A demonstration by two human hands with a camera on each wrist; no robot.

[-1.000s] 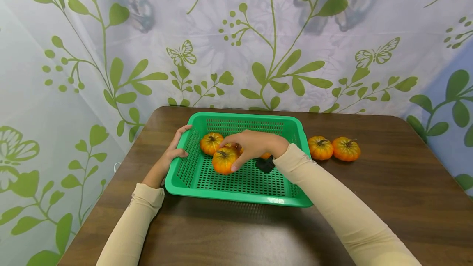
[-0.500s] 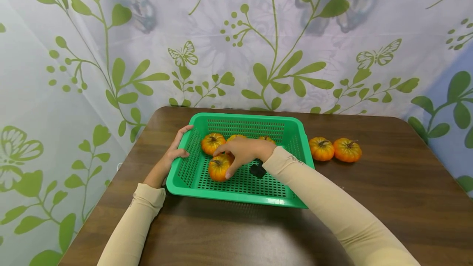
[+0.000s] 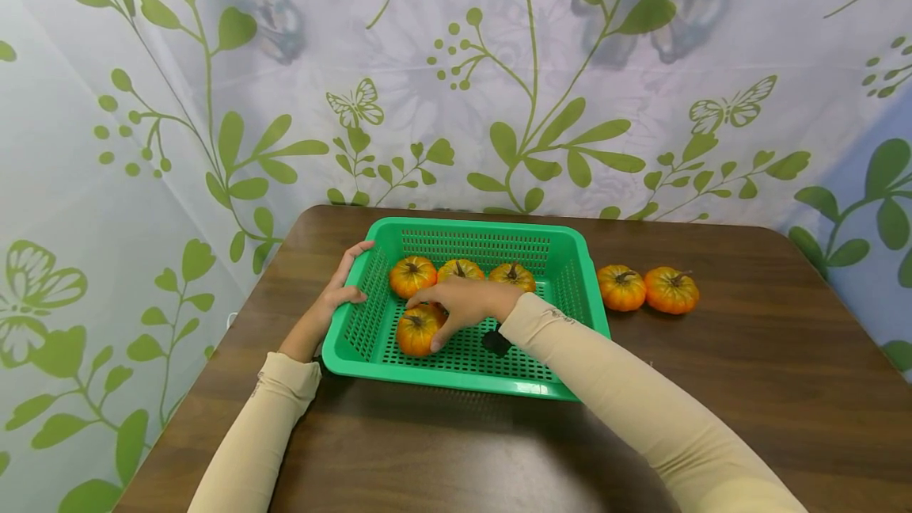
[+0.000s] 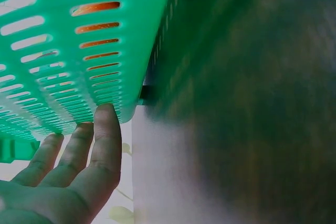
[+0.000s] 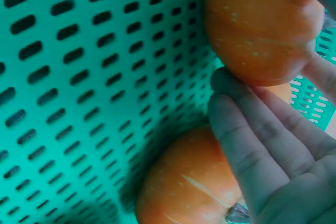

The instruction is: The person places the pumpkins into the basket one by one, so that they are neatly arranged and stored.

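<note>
A green perforated plastic basket (image 3: 456, 382) stands on the table. My left hand (image 3: 331, 295) holds its left side, thumb over the rim; in the left wrist view the fingers (image 4: 105, 145) lie along the slotted outer wall. Inside the basket, my right hand (image 3: 466, 303) grips a small orange pumpkin (image 3: 415, 334) at the front left, low over the basket floor, with thumb and fingers around it. The right wrist view shows this pumpkin (image 5: 257, 30) against the fingers. Behind it sit three more pumpkins in a row: left (image 3: 412, 275), middle (image 3: 456, 268) and right (image 3: 513, 275).
Two more small pumpkins, one nearer the basket (image 3: 621, 291) and one farther right (image 3: 671, 291), rest on the brown wooden table (image 3: 755, 355). A leaf-patterned cloth (image 3: 456, 101) hangs behind the table. A black wrist device (image 3: 496, 341) shows under the right wrist.
My right hand has moved left and toward me, lowering the pumpkin toward the basket floor. The pumpkins behind it now show more fully. My left hand stays at the basket's side.
</note>
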